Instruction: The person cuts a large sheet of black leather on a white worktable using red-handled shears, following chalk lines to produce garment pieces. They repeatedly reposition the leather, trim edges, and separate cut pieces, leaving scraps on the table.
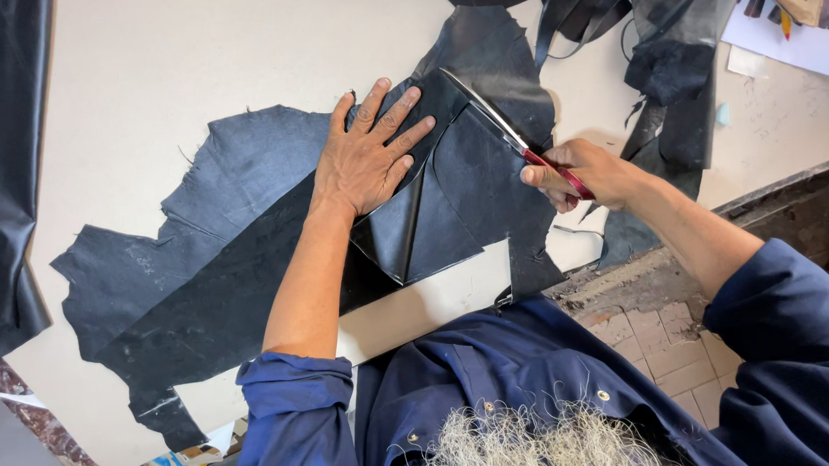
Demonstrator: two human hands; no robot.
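A large piece of black leather (222, 240) lies spread on a pale cutting table (152, 77), partly folded over near the middle. My left hand (368, 156) presses flat on the folded leather, fingers spread. My right hand (582, 174) grips the red handles of a pair of scissors (507, 133). The metal blades point up and left across the leather's upper fold (483, 84), resting on or just over it.
Dark leather scraps and strips (666, 59) pile up at the far right of the table. A black sheet (3, 165) hangs along the left edge. White paper and a pencil (784, 27) lie at the top right. Brick floor (657, 335) shows beside the table's edge.
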